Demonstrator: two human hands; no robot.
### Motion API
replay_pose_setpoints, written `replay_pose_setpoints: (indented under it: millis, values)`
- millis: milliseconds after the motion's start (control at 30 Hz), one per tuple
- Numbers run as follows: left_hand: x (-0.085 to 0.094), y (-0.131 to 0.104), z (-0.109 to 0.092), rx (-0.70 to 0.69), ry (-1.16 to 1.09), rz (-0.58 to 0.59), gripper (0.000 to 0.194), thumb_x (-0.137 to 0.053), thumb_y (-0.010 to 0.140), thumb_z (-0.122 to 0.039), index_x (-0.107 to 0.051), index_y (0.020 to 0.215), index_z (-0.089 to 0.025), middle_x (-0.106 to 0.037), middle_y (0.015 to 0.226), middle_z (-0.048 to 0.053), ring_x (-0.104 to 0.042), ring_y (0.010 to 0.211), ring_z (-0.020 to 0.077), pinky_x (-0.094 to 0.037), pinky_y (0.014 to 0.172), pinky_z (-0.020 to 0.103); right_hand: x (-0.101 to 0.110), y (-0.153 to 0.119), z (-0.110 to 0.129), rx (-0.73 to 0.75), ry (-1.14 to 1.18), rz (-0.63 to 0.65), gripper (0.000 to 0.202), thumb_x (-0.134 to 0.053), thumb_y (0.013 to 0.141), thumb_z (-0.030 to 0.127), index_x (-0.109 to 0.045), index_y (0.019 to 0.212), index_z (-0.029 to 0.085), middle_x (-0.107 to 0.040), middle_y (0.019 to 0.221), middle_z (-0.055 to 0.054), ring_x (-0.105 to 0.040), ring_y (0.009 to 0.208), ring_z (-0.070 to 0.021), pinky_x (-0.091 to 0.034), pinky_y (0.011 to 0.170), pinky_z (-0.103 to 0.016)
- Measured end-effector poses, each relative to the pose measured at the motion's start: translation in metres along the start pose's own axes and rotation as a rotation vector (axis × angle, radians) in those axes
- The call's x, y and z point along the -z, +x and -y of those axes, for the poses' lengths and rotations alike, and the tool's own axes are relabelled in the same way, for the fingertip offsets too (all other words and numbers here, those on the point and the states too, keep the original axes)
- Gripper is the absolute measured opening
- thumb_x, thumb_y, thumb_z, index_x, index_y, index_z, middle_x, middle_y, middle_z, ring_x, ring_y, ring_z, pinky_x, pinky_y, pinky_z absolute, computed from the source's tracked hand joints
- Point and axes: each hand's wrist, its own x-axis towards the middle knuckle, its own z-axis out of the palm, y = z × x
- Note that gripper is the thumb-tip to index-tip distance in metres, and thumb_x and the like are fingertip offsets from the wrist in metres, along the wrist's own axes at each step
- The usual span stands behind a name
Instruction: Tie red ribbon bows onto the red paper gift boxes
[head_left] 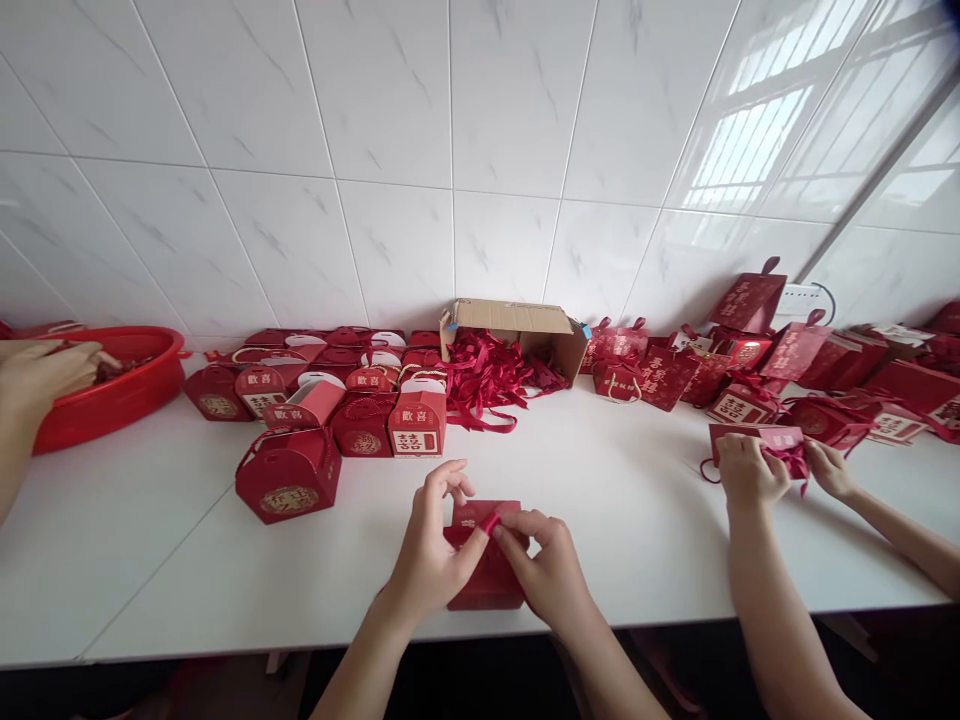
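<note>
A small red gift box (486, 590) stands at the table's front edge, between my two hands. My left hand (435, 545) is at its left side, thumb against a red ribbon (490, 522) over the box top, the other fingers raised and apart. On the right, my right hand (541, 560) pinches the same ribbon between thumb and fingers. The lower part of the box is partly covered by my hands.
Finished-looking red boxes (287, 488) stand in rows at the left. Behind, a cardboard carton (517, 316) spills red ribbons (487, 375). A red basin (112, 405) sits far left with a person's hand. Another person's hands tie ribbon on a box (750, 436) at right.
</note>
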Motion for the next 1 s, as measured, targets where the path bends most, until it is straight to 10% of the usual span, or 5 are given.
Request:
replay_pose_setpoints:
  millis: [233, 500, 667, 1000]
  values:
    - [0.016, -0.015, 0.02, 0.26, -0.061, 0.084, 0.02, -0.054, 0.085, -0.032, -0.047, 0.102, -0.024, -0.053, 0.106, 0.006, -0.052, 0.105, 0.0218, -0.04, 0.097, 0.038, -0.008, -0.003, -0.002, 0.042, 0.164, -0.047, 0.025, -0.045, 0.092, 0.035, -0.062, 0.082, 0.02, -0.061, 0.08, -0.004, -0.051, 0.07, -0.0156, -0.041, 0.066, -0.027]
    - [0.006, -0.009, 0.038, 0.535, -0.295, 0.258, 0.035, -0.056, 0.081, -0.051, -0.052, 0.071, -0.017, -0.052, 0.067, -0.002, -0.05, 0.065, 0.0137, -0.042, 0.062, 0.025, -0.011, 0.0, -0.002, -0.037, 0.139, 0.003, 0.03, -0.041, 0.093, 0.042, -0.055, 0.078, 0.021, -0.063, 0.077, -0.004, -0.054, 0.071, -0.0161, -0.041, 0.066, -0.027]
    - [0.02, -0.009, 0.018, 0.534, -0.275, 0.266, 0.047, -0.058, 0.08, -0.049, -0.042, 0.05, -0.017, -0.038, 0.05, -0.004, -0.038, 0.052, 0.01, -0.032, 0.053, 0.023, -0.015, 0.0, 0.001, -0.029, 0.097, -0.055, 0.026, -0.044, 0.091, 0.038, -0.06, 0.082, 0.019, -0.065, 0.074, -0.005, -0.057, 0.067, -0.0162, -0.042, 0.064, -0.027]
    - [0.025, 0.016, -0.044, 0.306, -0.219, 0.327, 0.032, -0.055, 0.086, -0.037, -0.064, 0.066, -0.015, -0.065, 0.065, 0.002, -0.058, 0.067, 0.0145, -0.044, 0.067, 0.022, -0.015, -0.003, 0.013, 0.098, -0.096, -0.051, 0.02, -0.045, 0.087, 0.02, -0.063, 0.078, 0.021, -0.067, 0.079, -0.001, -0.059, 0.077, -0.0175, -0.035, 0.075, -0.032]
